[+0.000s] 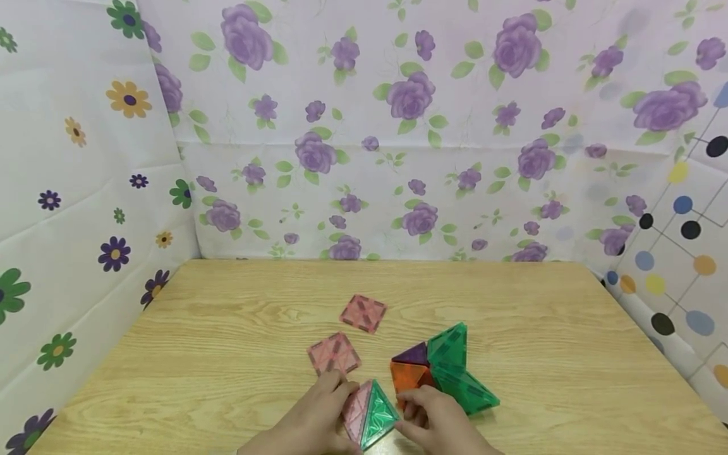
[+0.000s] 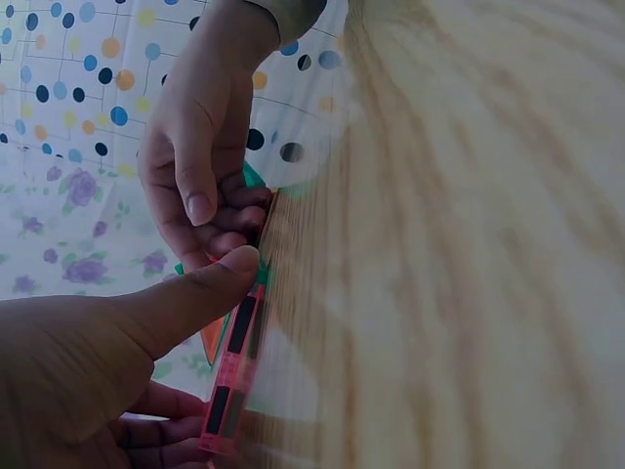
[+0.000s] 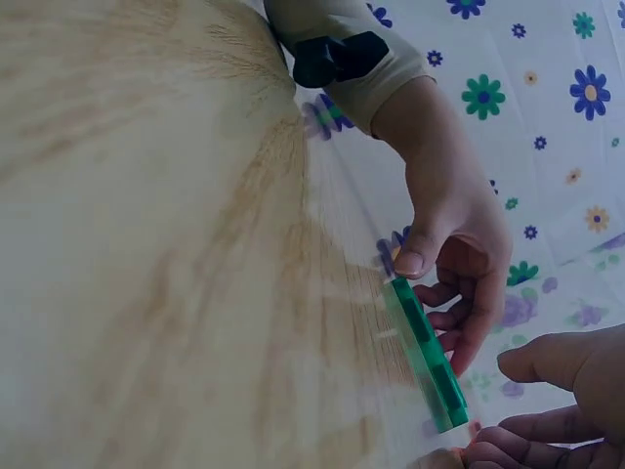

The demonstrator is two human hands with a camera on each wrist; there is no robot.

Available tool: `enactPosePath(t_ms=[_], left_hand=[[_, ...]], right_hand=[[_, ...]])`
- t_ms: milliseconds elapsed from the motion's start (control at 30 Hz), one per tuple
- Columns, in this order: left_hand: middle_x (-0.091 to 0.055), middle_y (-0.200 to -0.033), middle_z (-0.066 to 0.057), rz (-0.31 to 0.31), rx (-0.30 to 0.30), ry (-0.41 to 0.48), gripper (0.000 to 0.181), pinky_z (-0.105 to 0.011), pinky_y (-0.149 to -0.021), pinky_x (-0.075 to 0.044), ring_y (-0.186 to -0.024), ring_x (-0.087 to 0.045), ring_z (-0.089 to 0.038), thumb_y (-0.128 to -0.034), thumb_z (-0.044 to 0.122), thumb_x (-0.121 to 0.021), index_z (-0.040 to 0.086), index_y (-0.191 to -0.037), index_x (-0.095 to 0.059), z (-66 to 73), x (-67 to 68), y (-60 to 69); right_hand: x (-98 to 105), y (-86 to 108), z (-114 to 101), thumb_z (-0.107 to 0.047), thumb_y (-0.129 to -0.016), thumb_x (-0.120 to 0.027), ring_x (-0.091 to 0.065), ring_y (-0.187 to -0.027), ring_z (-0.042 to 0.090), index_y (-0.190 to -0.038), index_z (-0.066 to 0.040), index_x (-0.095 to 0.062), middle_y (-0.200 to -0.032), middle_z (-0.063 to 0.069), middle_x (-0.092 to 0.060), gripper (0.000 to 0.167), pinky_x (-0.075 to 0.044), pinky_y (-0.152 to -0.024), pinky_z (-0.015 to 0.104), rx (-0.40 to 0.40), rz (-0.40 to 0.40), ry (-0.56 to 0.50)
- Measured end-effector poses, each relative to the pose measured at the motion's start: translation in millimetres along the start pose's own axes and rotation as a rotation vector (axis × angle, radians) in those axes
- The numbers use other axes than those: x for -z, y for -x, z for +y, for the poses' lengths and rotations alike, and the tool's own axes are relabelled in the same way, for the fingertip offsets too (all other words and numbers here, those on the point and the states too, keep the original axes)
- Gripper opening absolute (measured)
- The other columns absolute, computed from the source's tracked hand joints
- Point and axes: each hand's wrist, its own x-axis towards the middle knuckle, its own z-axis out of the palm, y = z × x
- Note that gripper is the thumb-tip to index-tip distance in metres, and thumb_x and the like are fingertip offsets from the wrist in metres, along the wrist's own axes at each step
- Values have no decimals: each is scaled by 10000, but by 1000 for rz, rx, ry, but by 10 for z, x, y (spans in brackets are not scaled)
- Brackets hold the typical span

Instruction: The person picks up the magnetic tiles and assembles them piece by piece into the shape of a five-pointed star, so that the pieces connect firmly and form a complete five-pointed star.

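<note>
A pink triangular magnetic tile point(image 1: 355, 411) lies edge to edge with a green triangular tile point(image 1: 378, 418) near the table's front. My left hand point(image 1: 313, 417) holds the pink one between thumb and fingers; its magnet-lined edge point(image 2: 229, 381) shows in the left wrist view. Close to the green tile's right corner is my right hand point(image 1: 446, 420), fingers loosely bent, gripping nothing that I can see. Its fingertips are at an orange tile point(image 1: 405, 376), part of a cluster with a purple tile point(image 1: 412, 354) and raised green tiles point(image 1: 451, 349). Whether they touch it, I cannot tell.
Two pink square tiles lie flat beyond my left hand, one nearer point(image 1: 334, 354) and one farther point(image 1: 364, 313). The wooden table point(image 1: 227, 328) ends at a flower-printed cloth point(image 1: 370, 189) at the back. Patterned cloths also hang along both sides.
</note>
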Motion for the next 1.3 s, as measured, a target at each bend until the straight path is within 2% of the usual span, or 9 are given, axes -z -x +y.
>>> enactPosePath(t_ms=[400, 500, 667, 767, 867, 1067, 1300], left_hand=[[-434, -1048, 85, 1, 29, 39, 960, -152, -769, -441, -889, -360, -10, -629, 492, -844, -45, -1348, -505, 0, -24, -17], [-448, -1052, 75, 15, 31, 16, 984, -160, -772, -444, -891, -364, -17, -613, 526, -835, -55, -1338, -511, 7, -39, -27], [-467, -1053, 65, 41, 52, -36, 1012, -172, -754, -429, -883, -363, -31, -589, 594, -809, -61, -1311, -537, 13, -56, -37], [-471, -1047, 63, 57, 57, -30, 1003, -179, -743, -419, -882, -365, -37, -583, 604, -811, -48, -1300, -553, 1, -66, -29], [-471, -1054, 60, 73, 55, 1, 982, -188, -745, -415, -893, -368, -44, -582, 593, -826, -32, -1292, -564, -16, -79, -20], [-468, -1095, 54, 94, 47, 64, 932, -211, -777, -422, -946, -379, -62, -591, 548, -854, -2, -1285, -563, -52, -110, -11], [-506, -1194, -1, 119, 18, 22, 922, -324, -893, -476, -1066, -459, -149, -626, 594, -811, 18, -1292, -538, -64, -120, 10]], right_hand=[[16, -100, 2, -322, -888, -684, -493, -748, -37, -1038, -89, -677, -876, -74, -571, 277, -464, -634, 172, 7, 20, 29], [6, -119, -6, -317, -884, -690, -496, -742, -31, -1044, -74, -684, -879, -70, -574, 292, -466, -633, 173, 0, 32, 58], [-47, -126, -50, -323, -868, -705, -507, -737, -22, -1079, -22, -695, -883, -62, -575, 368, -466, -634, 182, -14, 48, 167], [-88, -127, -78, -325, -860, -712, -490, -713, -20, -1086, 6, -696, -873, -48, -554, 401, -449, -618, 182, -22, 46, 196], [-116, -127, -84, -311, -856, -717, -486, -697, -19, -1083, 23, -692, -874, -30, -534, 404, -448, -610, 176, -32, 41, 159], [-122, -115, -61, -255, -882, -694, -504, -704, -4, -1116, 53, -658, -909, 17, -530, 388, -465, -613, 171, -63, 6, -9], [-64, -129, -77, -210, -928, -634, -594, -862, 92, -1176, -18, -633, -1029, 49, -662, 313, -520, -698, 254, -116, -10, -103]])
